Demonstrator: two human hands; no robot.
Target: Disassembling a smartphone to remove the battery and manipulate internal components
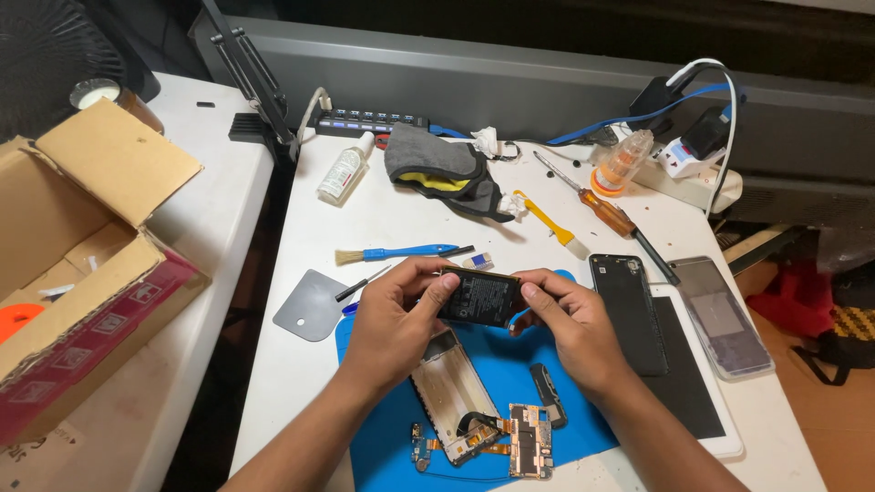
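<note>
Nearest, both forearms reach far over the blue mat (565,428) to a black phone battery (480,297) held above the open phone frame (453,394), long axis left-right, left hand (394,319) and right hand (570,323) pinching opposite ends equally close

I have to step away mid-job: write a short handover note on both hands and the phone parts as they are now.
Left hand and right hand hold the black phone battery together, above the blue mat.
On the mat: the opened phone frame, its circuit board and a small black part.
The black back cover lies right of the mat.
Done: battery is out of the frame. Left: phone not assembled.
</note>
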